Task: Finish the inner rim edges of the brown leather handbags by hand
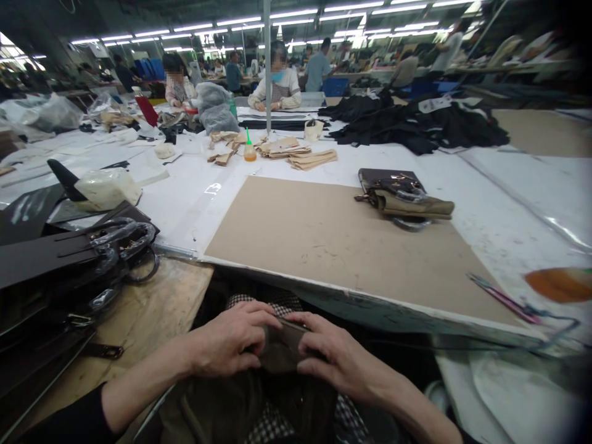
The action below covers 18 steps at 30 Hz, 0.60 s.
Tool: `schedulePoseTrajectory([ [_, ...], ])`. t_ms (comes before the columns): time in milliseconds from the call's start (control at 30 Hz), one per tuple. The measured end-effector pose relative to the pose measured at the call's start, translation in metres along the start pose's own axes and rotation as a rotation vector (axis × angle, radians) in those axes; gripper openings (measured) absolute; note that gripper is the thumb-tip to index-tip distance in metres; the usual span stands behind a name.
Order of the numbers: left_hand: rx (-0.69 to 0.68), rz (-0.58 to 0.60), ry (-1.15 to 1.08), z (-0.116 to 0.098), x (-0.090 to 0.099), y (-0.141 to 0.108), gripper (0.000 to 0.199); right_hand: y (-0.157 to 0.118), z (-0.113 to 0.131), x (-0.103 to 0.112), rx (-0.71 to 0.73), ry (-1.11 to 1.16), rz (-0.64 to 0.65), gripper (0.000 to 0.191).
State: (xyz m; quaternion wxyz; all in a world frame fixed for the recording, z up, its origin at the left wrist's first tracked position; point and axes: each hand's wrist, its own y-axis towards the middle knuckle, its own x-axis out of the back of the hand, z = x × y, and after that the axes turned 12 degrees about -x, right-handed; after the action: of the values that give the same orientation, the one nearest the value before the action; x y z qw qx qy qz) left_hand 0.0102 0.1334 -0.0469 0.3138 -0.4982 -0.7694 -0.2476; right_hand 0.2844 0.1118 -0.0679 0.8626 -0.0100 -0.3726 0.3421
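Note:
In my lap, below the table's front edge, lies a brown fabric piece (282, 351), perhaps part of a bag; its full shape is hidden. My left hand (231, 339) pinches its upper edge from the left, fingers curled over it. From the other side my right hand (330, 351) grips the same edge, with the thumb below and the fingers on top. Both hands are close together, a small gap between their fingertips. Checkered cloth (268, 425) shows beneath and behind the piece.
Dark handbags (111, 246) with wrapped handles are piled at left. A folded brown bag (407, 197) sits on a tan board (324, 240). Pink-handled snips (504, 299) lie at right. Beyond are a glue bottle (250, 151), paper-like pieces (314, 159), black cloth (416, 123) and co-workers.

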Motion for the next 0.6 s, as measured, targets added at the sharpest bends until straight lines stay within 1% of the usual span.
schedulePoseTrajectory([
  [33, 0.011, 0.010, -0.024, 0.000, 0.001, 0.002, 0.012, 0.000, -0.001, -0.001, 0.016, -0.003, -0.014, 0.007],
  [67, 0.030, 0.008, -0.056, -0.001, 0.002, 0.004, 0.018, 0.000, -0.002, -0.003, 0.028, -0.005, -0.024, 0.006],
  [167, 0.097, -0.005, -0.142, -0.005, 0.005, 0.013, 0.052, 0.000, -0.005, -0.004, 0.042, -0.018, -0.040, 0.006],
  [200, 0.102, 0.011, -0.155, -0.007, 0.006, 0.017, 0.060, 0.000, -0.006, -0.004, 0.047, -0.023, -0.038, 0.006],
  [233, 0.106, 0.033, -0.159, -0.008, 0.007, 0.021, 0.063, 0.000, -0.006, -0.003, 0.054, -0.028, -0.032, 0.005],
  [267, 0.115, 0.054, -0.147, -0.009, 0.007, 0.026, 0.060, 0.000, -0.006, -0.002, 0.062, -0.032, -0.028, 0.005],
  [333, 0.142, 0.086, -0.084, -0.007, 0.006, 0.035, 0.045, 0.001, -0.005, -0.001, 0.072, -0.031, -0.028, 0.005],
  [433, 0.175, 0.115, -0.005, 0.001, 0.000, 0.043, 0.024, 0.004, -0.006, -0.001, 0.067, 0.019, -0.050, 0.004],
  [500, 0.174, 0.104, -0.038, 0.007, -0.004, 0.042, 0.016, 0.005, -0.009, -0.004, 0.051, 0.079, -0.084, 0.007],
  [600, 0.222, 0.058, -0.115, 0.014, -0.009, 0.037, 0.013, 0.005, -0.014, -0.011, 0.000, 0.182, -0.137, 0.009],
])
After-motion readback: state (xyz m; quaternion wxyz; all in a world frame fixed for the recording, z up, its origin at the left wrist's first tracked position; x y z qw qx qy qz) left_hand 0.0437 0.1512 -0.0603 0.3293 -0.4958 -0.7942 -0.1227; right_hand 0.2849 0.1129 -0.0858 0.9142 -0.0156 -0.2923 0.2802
